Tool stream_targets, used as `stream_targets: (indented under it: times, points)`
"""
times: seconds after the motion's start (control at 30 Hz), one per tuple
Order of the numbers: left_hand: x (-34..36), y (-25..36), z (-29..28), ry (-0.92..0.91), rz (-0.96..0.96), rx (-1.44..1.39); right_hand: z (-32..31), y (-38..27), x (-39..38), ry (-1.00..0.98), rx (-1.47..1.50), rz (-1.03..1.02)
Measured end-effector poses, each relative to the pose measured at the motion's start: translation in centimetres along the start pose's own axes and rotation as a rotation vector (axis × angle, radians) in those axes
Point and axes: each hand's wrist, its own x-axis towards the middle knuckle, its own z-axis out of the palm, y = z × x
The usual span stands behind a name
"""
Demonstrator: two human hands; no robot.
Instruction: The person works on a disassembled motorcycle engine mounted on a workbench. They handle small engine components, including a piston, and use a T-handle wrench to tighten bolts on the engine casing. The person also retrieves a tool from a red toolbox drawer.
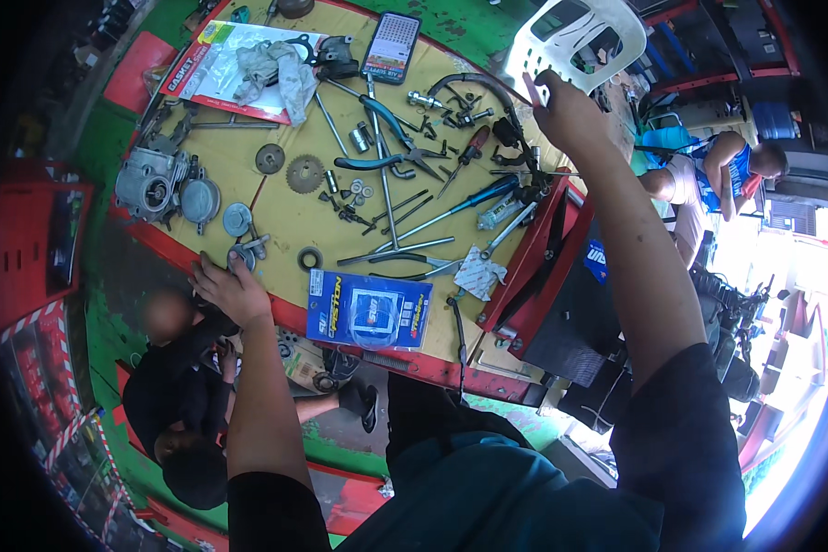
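My left hand (233, 290) rests at the table's near-left edge, fingers spread. Its fingertips lie against a small round metal part (246, 256) with a short stem. Just beyond it sits a flat metal disc (237, 219). My right hand (569, 112) is raised over the far right edge, in front of a white plastic chair (607, 20). Its thumb and fingers look apart, and I make out nothing held. Below it, a black cable assembly (504, 99) with metal fittings lies on the table.
Pliers (391, 129), a screwdriver (469, 152), a gear (304, 173), an engine casing (154, 184), a phone (392, 46) and a blue package (368, 310) cover the yellow tabletop (276, 207). One person (179, 386) crouches at lower left; another (722, 175) sits at right.
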Motion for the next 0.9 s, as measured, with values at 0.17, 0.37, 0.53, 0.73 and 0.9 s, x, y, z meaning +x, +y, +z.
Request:
stream_targets:
  times: [0.17, 0.37, 0.53, 0.73, 0.9]
  points:
    - [0.0, 0.3, -0.4, -0.008, -0.021, -0.047, 2.8, -0.8, -3.4, -0.216, 0.083, -0.285]
    - [0.0, 0.6, -0.5, -0.004, -0.033, -0.069, 4.7, -3.9, -7.2, -0.62, -0.155, -0.493]
    - [0.0, 0.5, -0.5, -0.004, -0.039, -0.094, 3.7, -7.1, -7.0, -0.694, -0.152, -0.426]
    - [0.0, 0.6, -0.5, -0.004, -0.042, -0.106, 5.1, -13.9, -7.3, -0.58, 0.104, -0.463]
    - [0.1, 0.5, -0.6, 0.004, -0.038, -0.097, 8.5, -17.8, -9.3, -0.435, 0.349, -0.451]
